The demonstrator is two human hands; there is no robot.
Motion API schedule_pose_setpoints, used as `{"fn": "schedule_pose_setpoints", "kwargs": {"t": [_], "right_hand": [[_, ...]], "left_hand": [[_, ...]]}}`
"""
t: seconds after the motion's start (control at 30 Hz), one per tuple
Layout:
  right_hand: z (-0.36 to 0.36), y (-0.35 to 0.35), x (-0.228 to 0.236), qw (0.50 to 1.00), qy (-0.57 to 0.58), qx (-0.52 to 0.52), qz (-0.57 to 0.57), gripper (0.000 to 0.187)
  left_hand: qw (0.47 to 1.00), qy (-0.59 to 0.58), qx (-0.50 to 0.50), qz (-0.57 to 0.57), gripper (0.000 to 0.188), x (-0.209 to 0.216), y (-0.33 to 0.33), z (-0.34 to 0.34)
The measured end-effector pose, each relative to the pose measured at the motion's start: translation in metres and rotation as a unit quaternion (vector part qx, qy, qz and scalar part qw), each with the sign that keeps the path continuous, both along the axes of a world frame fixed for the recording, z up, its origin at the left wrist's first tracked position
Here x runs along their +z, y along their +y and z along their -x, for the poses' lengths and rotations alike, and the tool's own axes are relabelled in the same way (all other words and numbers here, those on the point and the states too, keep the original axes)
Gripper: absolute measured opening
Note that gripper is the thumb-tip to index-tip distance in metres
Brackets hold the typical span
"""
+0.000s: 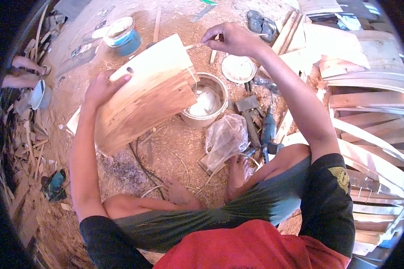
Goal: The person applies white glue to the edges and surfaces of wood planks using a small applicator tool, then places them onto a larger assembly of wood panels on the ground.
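My left hand (104, 88) grips the far left edge of a pale wooden piece (143, 101), its thumb lying on the face beside a dark round spot. The piece is tilted in front of me and seems built of joined boards. Off its far right corner, my right hand (229, 39) is closed in a pinch on a thin, pale stick-like thing (194, 46). The stick's tip is at or very near the board's end; whether it touches I cannot tell. Beneath the wood's right end stands a white bucket (225, 104) with whitish stuff inside, partly hidden by the wood.
A blue bucket (129, 45) stands far left, and a round white lid (239, 68) lies far right. Near my feet are a clear plastic bag (226, 134), a hammer (250, 125), a blue power drill (269, 127) and cables. Stacked boards (368, 98) fill the right. Another person's legs (24, 71) show at left.
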State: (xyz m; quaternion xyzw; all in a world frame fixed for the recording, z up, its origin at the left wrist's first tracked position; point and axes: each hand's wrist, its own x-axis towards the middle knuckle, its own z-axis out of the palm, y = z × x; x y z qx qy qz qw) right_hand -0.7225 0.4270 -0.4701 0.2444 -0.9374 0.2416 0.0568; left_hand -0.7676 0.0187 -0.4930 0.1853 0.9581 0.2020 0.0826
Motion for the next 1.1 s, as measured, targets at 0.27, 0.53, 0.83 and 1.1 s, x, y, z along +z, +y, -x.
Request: {"fn": "schedule_pose_setpoints", "kwargs": {"t": [0.27, 0.53, 0.83, 1.1], "right_hand": [[0.013, -0.004, -0.005, 0.992, 0.119, 0.041, -0.006, 0.021], [0.011, -0.013, -0.024, 0.965, 0.256, 0.052, -0.009, 0.022], [-0.021, -0.006, -0.044, 0.986, 0.162, 0.032, 0.010, 0.023], [-0.048, 0.002, -0.068, 0.989, 0.129, 0.069, 0.007, 0.026]], "left_hand": [[0.998, 0.024, 0.009, 0.064, 0.071, 0.009, 0.004, -0.003], [0.997, 0.048, 0.019, 0.050, 0.070, 0.005, 0.002, -0.005], [0.993, 0.077, 0.024, 0.084, 0.069, 0.001, 0.000, -0.004], [0.997, 0.061, 0.000, 0.048, 0.062, -0.005, -0.005, 0.004]]}}
